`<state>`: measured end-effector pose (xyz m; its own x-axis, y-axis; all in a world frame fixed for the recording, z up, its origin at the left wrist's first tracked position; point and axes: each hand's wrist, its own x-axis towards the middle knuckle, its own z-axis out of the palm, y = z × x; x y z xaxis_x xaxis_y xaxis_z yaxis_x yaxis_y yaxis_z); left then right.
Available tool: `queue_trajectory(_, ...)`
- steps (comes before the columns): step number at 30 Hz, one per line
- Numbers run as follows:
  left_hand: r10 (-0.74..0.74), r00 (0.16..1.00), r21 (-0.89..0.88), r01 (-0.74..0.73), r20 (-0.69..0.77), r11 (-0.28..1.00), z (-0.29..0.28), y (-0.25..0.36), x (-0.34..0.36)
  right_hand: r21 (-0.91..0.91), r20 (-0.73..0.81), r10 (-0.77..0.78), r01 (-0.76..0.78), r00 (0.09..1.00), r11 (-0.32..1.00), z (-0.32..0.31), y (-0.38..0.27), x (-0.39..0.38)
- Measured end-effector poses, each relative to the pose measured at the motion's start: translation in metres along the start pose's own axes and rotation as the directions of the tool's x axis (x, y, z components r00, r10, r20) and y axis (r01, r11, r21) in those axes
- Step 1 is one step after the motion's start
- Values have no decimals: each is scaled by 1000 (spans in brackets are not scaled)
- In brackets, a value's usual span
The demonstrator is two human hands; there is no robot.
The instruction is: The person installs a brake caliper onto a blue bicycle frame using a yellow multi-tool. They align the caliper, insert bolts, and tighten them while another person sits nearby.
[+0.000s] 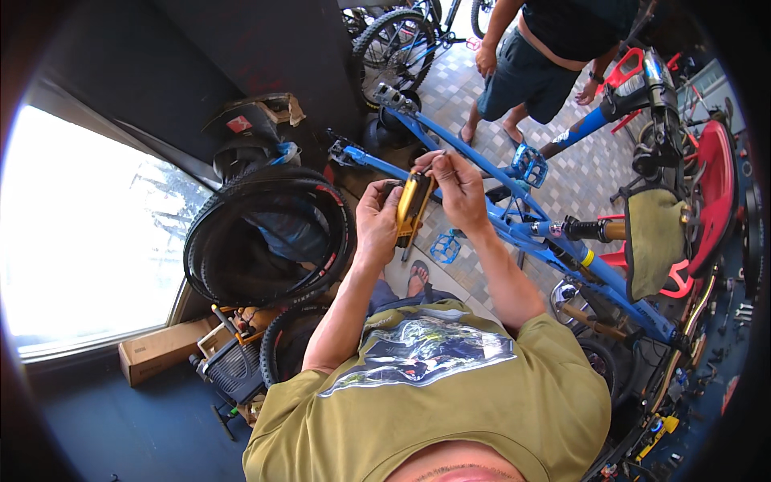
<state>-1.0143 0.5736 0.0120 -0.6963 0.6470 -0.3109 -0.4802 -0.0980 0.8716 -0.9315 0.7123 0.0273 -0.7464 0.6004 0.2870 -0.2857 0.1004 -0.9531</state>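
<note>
I am holding a yellow-and-black tool (413, 207) up in front of my chest, above the blue bike frame (514, 225). My left hand (376, 218) is wrapping closed around its left side, thumb and fingers gripping the body. My right hand (458, 183) is pinching its upper end, fingers curled shut on the tip. A blue pedal (445, 247) is lying on the tiled floor (578, 173) just below the tool. Black tyres (269, 237) are leaning to my left, and another person (546, 56) is standing beyond the frame.
</note>
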Motion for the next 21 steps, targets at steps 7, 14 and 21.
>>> queue_trajectory(7,98,985,48,-106,140,993,17,0,46,203,-136,117,-88,984,975,16,19,-2)
queue_trajectory(14,18,960,-39,-7,280,999,5,-12,99,51,-465,10,16,885,999,43,27,28)
queue_trajectory(21,-25,927,-21,36,375,999,-51,27,151,487,-479,212,57,852,872,25,-2,71)
